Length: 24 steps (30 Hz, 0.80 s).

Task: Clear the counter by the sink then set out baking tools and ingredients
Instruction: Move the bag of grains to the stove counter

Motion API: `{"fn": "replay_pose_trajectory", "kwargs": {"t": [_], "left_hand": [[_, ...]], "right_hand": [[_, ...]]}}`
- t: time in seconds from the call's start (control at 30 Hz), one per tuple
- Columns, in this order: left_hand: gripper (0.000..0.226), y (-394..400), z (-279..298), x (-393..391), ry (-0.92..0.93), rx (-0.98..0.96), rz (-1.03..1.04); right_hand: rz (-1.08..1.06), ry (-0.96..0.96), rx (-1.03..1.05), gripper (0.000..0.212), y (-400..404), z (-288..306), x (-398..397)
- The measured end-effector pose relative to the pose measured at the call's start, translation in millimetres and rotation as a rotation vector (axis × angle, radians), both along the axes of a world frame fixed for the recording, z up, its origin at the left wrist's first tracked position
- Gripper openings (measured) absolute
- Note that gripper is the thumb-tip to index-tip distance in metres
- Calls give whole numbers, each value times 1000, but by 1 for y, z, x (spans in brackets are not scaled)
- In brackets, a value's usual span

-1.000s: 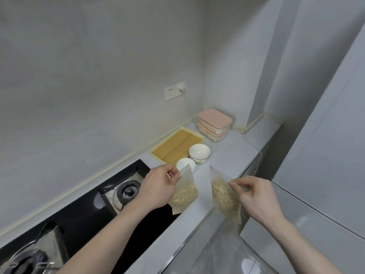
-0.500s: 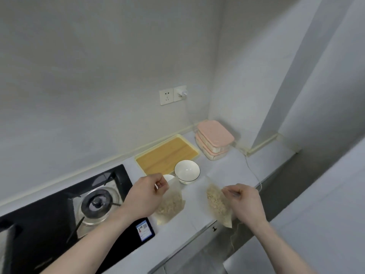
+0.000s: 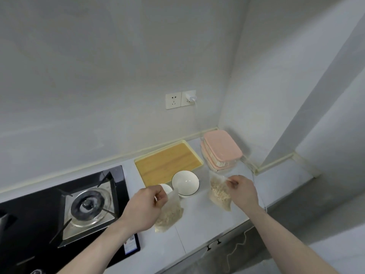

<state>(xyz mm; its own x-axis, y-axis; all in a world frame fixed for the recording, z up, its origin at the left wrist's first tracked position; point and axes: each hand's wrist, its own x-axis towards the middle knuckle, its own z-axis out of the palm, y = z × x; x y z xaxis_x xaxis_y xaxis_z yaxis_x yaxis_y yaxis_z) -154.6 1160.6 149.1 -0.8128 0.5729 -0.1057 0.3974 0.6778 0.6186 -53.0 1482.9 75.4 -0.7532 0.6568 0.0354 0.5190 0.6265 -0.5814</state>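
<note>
My left hand [image 3: 144,209] pinches the top of a clear bag of oat-like flakes [image 3: 169,214], which hangs low over the white counter [image 3: 199,220] beside the stove. My right hand [image 3: 242,191] pinches the top corner of a second bag of flakes [image 3: 219,192], its bottom near the counter to the right of the bowls. A white bowl with a dark rim [image 3: 185,182] stands between the two bags. A smaller white bowl [image 3: 165,188] sits partly hidden behind my left hand.
A wooden tray with a pale yellow rim [image 3: 167,162] lies against the wall. Stacked containers with pink lids [image 3: 221,150] stand in the corner. A black gas stove [image 3: 65,202] fills the left. A white cable [image 3: 254,175] runs from the wall socket [image 3: 180,99] over the counter edge.
The view has swung from the counter's end to face the counter. Both hands have carried the bags forward and lowered them toward the counter by the bowls.
</note>
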Motion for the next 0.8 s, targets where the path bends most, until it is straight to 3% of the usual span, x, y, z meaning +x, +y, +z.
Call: {"fn": "replay_pose_trajectory", "kwargs": {"t": [0.37, 0.8], "left_hand": [[14, 25, 8, -7, 16, -7, 33], [16, 65, 2, -19, -11, -32, 92]], "right_hand": [[35, -118, 31, 19, 66, -27, -42], [108, 17, -11, 13, 89, -45, -86]]}}
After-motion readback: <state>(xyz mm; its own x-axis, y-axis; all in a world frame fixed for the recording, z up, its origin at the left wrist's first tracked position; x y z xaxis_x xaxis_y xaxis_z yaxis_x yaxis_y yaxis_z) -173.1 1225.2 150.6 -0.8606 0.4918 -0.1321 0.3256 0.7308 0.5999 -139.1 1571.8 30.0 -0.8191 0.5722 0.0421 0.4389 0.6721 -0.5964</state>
